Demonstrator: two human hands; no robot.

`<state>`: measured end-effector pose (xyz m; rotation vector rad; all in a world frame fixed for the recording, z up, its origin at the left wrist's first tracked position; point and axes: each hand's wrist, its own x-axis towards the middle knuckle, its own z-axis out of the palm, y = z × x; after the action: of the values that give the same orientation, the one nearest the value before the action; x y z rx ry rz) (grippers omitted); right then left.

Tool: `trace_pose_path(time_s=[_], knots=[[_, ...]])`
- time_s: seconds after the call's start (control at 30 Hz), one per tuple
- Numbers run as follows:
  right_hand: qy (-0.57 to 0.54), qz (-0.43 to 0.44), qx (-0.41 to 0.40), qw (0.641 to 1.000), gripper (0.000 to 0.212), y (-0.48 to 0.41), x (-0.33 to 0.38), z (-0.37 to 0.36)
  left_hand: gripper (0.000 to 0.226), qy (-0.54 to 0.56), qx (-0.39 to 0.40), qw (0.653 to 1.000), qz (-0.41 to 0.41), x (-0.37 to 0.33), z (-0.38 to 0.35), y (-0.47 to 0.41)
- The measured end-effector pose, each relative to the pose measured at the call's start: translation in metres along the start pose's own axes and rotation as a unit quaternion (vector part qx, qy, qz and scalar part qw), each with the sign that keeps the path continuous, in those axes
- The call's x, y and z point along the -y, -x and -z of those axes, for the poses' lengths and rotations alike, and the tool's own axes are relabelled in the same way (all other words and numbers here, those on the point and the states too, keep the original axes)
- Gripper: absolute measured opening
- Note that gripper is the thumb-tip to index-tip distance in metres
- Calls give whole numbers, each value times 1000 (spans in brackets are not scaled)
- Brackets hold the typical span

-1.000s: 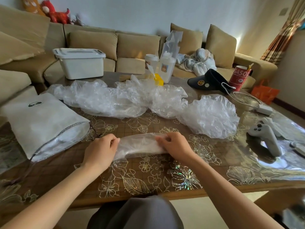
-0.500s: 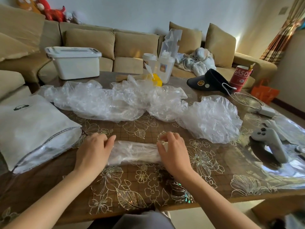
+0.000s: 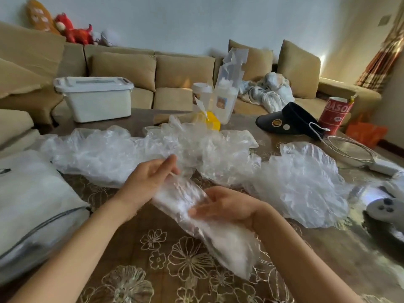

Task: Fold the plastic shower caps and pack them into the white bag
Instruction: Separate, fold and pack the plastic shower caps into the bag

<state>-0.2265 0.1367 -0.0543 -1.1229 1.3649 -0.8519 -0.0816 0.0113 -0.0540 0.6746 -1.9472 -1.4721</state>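
Mid-fold, I reckon: left hand [image 3: 150, 179] pinches the cap [image 3: 180, 193] at its eleven-o'clock end, right hand [image 3: 227, 207] straight-fingered against it; next I'd halve it

Left hand [image 3: 148, 178] gripped the far end of the folded shower cap [image 3: 218, 241], fingers partly hidden behind the plastic and blurred. Right hand [image 3: 227, 206] lay palm-up against the cap's middle, fingers fairly straight. The cap ran as a long strip slanting toward the near right, lifted off the floral table [image 3: 153, 259]. White bag [image 3: 32, 206] lay at left, its zipped edge facing the hands. Loose shower caps [image 3: 113, 154] were heaped across the table behind the hands, with one more crumpled cap [image 3: 301, 186] to the right. Further back sat a white lidded storage box [image 3: 96, 99], a black visor [image 3: 290, 121] and a red can [image 3: 334, 112]. A grey controller [image 3: 387, 208] was at the right edge. A tan sofa [image 3: 181, 71] stood behind.
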Motion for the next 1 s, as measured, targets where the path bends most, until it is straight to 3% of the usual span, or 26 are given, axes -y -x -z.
trace_pose_path(time_s=[0.07,0.17,0.23,0.37,0.43,0.5,0.6,0.63,0.77,1.0], knots=[[-73,22,-112,991,9,-8,-14,7,62,112,-50,990,65,17,-10,-9],[-173,84,-194,962,17,-16,-33,5,58,210,-7,970,120,28,-32,-3],[-167,97,-196,961,20,-19,-39,1,56,187,25,974,127,32,-43,-1],[-152,98,-170,969,34,-18,-38,-1,58,141,-39,983,113,36,-44,3],[-130,91,-188,969,45,-19,-37,0,32,114,-42,987,104,36,-41,4],[-89,86,-208,970,43,-19,-36,-1,9,96,-36,990,94,35,-38,4],[-88,84,-231,965,5,-19,-39,-4,9,82,-25,994,71,33,-35,4],[-103,81,-237,963,3,-20,-40,-3,10,86,-26,994,65,32,-35,5],[-196,96,-251,943,21,-19,-40,2,29,158,24,982,98,28,-35,6],[-265,105,-228,931,32,-14,-37,5,20,108,-17,988,108,30,-38,5]])
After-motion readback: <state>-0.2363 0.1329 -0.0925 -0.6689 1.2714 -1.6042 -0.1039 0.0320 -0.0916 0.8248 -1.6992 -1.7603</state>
